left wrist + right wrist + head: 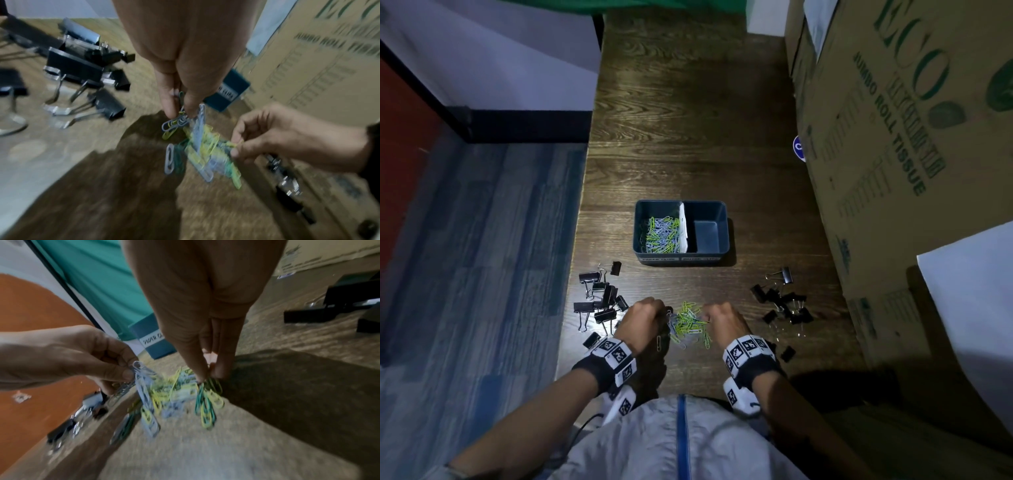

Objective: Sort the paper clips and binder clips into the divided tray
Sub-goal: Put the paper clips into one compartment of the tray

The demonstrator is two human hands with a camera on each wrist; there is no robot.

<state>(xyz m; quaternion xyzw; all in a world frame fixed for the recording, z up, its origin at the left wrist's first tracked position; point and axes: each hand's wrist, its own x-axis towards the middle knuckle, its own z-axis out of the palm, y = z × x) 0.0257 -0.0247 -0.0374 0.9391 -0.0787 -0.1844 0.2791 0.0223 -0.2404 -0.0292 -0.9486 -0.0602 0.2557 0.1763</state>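
A heap of yellow, green and grey paper clips (688, 323) lies on the wooden table between my hands. My left hand (643, 317) pinches a few grey and green clips (176, 121) at the heap's left side. At the right side my right hand (722, 322) pinches green and yellow clips (207, 402). The dark blue divided tray (681, 258) stands beyond the heap; its left compartment holds paper clips (661, 233), its right compartment (707, 234) shows a bare floor. Black binder clips lie in a left pile (602, 298) and a right pile (784, 303).
A large cardboard box (893, 137) printed "JUMBO ROLL TISSUE" lines the table's right side. The table's left edge (575, 274) drops to blue carpet. A lone binder clip (787, 353) lies by my right wrist. Bare wood stretches behind the tray.
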